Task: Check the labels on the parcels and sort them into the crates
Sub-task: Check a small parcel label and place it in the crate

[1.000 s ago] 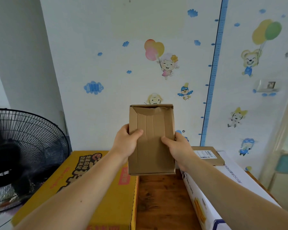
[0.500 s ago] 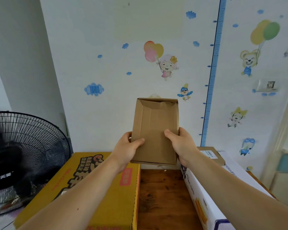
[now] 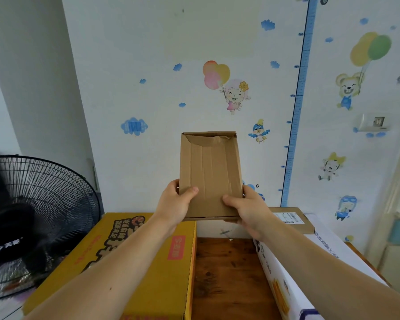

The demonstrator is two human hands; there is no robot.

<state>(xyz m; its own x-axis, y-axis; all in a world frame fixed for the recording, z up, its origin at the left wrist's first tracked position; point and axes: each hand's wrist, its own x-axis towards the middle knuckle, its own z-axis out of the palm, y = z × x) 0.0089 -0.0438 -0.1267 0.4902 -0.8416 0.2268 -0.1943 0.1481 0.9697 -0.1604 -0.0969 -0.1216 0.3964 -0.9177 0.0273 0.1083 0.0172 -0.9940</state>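
Where the head view centres, a brown parcel (image 3: 210, 172) is held upright before the wall, showing a plain taped face and torn top flap. Left hand (image 3: 174, 204) and right hand (image 3: 247, 209) grip its lower corners: thumbs in front, fingers hidden behind. Below, yellow crate (image 3: 148, 262) and white crate (image 3: 310, 262), both cut off by the frame. Second parcel (image 3: 289, 219) lies on the white crate; label unreadable.

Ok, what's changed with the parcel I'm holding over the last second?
The cardboard parcel has risen a little, carried by the left hand and right hand, which keep gripping its lower side edges; nothing was let go. The labelled parcel on the white carton and the yellow carton stayed put.
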